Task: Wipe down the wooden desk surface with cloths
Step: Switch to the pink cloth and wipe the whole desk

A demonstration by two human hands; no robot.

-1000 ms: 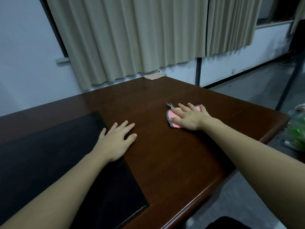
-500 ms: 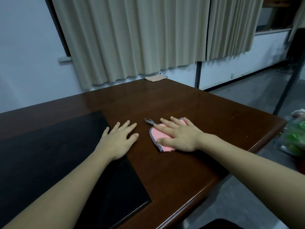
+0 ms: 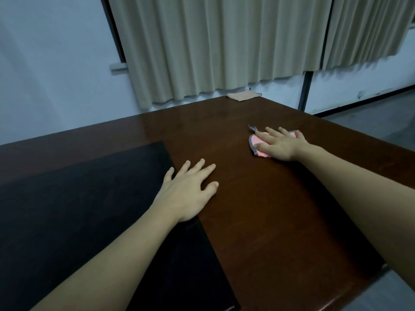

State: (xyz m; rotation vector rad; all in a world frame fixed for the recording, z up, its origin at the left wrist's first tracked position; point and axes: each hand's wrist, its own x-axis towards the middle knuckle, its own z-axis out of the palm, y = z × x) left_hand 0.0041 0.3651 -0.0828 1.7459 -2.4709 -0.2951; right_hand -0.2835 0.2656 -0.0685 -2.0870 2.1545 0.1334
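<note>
A dark brown wooden desk (image 3: 258, 221) fills the lower view. My right hand (image 3: 281, 144) lies flat on a pink cloth (image 3: 255, 143) with a dark stitched edge, pressing it to the desk on the right side; most of the cloth is hidden under the palm. My left hand (image 3: 188, 191) rests flat on the wood with fingers spread, holding nothing, its wrist over the edge of a black desk pad (image 3: 78, 209). A second, beige cloth (image 3: 243, 95) lies folded at the desk's far corner.
Beige curtains (image 3: 224, 46) hang behind the desk's far edge, against a pale wall (image 3: 56, 63). The desk's right edge drops off to a grey floor (image 3: 381, 117). A dark vertical post (image 3: 305, 90) stands beyond the far corner.
My right hand has slid the pink cloth from near my left hand away to the right and farther across the desk. The left hand has stayed put.
</note>
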